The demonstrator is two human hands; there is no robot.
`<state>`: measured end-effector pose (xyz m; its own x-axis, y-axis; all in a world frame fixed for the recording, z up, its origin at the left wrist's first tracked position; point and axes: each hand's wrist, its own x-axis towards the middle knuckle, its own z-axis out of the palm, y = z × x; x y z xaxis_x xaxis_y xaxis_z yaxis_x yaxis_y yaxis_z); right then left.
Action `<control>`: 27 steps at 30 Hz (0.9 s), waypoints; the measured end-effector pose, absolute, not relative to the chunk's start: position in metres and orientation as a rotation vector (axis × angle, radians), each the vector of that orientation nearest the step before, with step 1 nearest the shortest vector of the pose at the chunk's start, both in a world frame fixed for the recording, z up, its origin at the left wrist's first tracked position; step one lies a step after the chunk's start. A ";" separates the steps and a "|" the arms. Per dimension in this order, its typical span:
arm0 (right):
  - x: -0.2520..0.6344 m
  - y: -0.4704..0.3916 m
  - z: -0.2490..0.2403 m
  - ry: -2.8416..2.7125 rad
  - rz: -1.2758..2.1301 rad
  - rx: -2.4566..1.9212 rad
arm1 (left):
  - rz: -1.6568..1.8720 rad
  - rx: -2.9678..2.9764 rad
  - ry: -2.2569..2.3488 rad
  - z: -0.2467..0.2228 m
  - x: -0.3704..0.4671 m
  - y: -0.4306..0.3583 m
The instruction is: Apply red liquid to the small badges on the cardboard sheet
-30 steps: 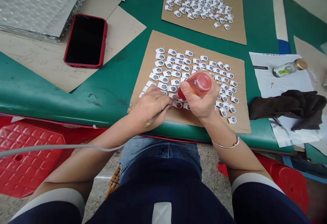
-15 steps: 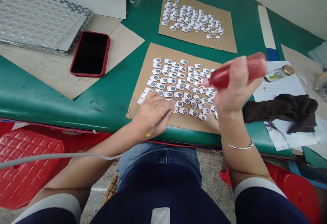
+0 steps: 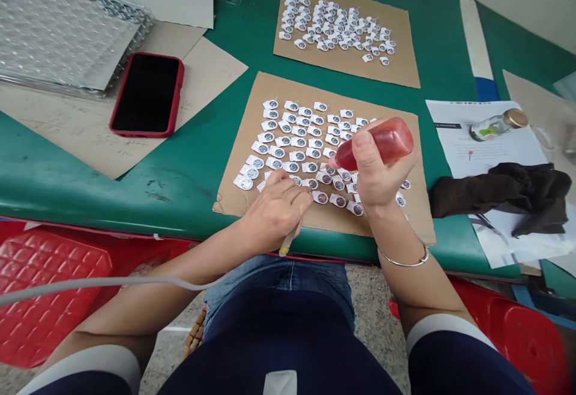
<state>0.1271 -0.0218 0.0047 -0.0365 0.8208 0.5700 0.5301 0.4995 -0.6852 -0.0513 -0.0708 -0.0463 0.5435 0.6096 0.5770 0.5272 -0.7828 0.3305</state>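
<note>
While right fingers (image 3: 363,144) grip red bottle (image 3: 392,141), left fingers (image 3: 294,195) thin tool (image 3: 288,241), cloth (image 3: 517,191) overlaps papers (image 3: 499,156).

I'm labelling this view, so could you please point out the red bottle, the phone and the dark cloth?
Red bottle (image 3: 391,141), head view: on its body.
Phone (image 3: 146,96), head view: on its screen.
Dark cloth (image 3: 500,188), head view: near its middle.

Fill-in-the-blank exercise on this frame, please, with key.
1. The bottle in the right hand is coloured ____.
2. The thin tool in the left hand has a lower end coloured ____.
3. White pieces lie on ____ cardboard sheets.
4. The phone lies with its screen facing ____.

Missing words: red; yellow; two; up.
</note>
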 end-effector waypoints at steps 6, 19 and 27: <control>0.120 -0.024 -0.002 -1.558 0.373 -1.189 | 0.929 2.768 0.952 -0.040 -0.051 -0.071; 0.113 -0.025 -0.003 -1.690 0.483 -1.282 | 1.014 3.051 0.946 -0.030 -0.040 -0.077; 0.112 -0.024 -0.003 -1.711 0.451 -1.303 | 1.010 3.040 0.948 -0.028 -0.041 -0.078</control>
